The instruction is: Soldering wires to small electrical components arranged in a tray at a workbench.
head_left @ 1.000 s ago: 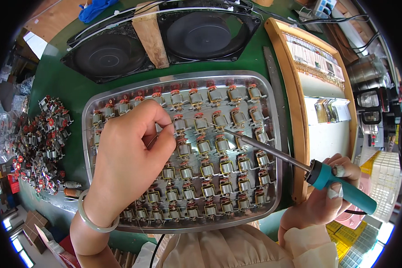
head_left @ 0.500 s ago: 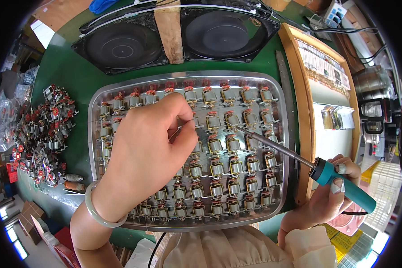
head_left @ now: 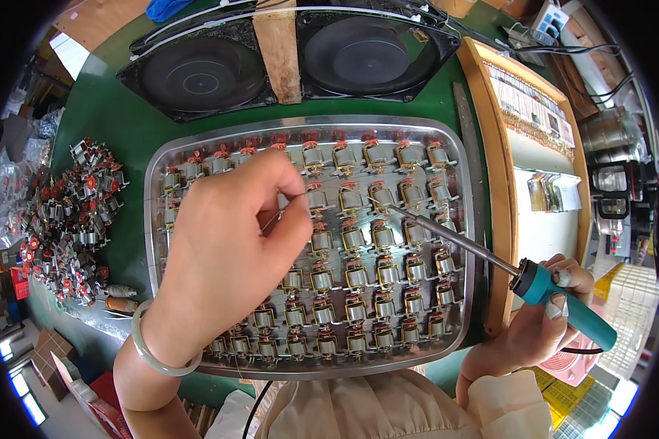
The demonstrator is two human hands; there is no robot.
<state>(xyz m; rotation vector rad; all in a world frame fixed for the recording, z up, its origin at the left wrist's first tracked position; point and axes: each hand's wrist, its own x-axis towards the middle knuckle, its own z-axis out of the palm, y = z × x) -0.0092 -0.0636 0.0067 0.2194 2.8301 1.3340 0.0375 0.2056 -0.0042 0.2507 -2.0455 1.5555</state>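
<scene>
My right hand (head_left: pixel 538 314) grips a soldering iron (head_left: pixel 575 314) by its teal handle. The iron's long metal shaft slants left over the tray, and its tip meets or lies close to one of the small metal coil assemblies (head_left: pixel 382 197) in the second row. My left hand (head_left: pixel 234 227) is closed in a pinch above the tray's left half. A thin silvery wire shows between its thumb and fingers, its far end too fine to trace. Rows of similar coils with red tops fill the metal tray (head_left: pixel 154 249); this hand hides several of them.
A heap of loose coils (head_left: pixel 73 219) lies on the green table at left, near a small spool (head_left: pixel 121 304). Two black fans (head_left: pixel 355 58) joined by a wooden strip (head_left: pixel 277 55) stand behind the tray. A wooden-framed box (head_left: pixel 499 197) borders the right side.
My left hand has shifted slightly left and down, uncovering more of a coil in the second row. The right hand and soldering iron have barely moved.
</scene>
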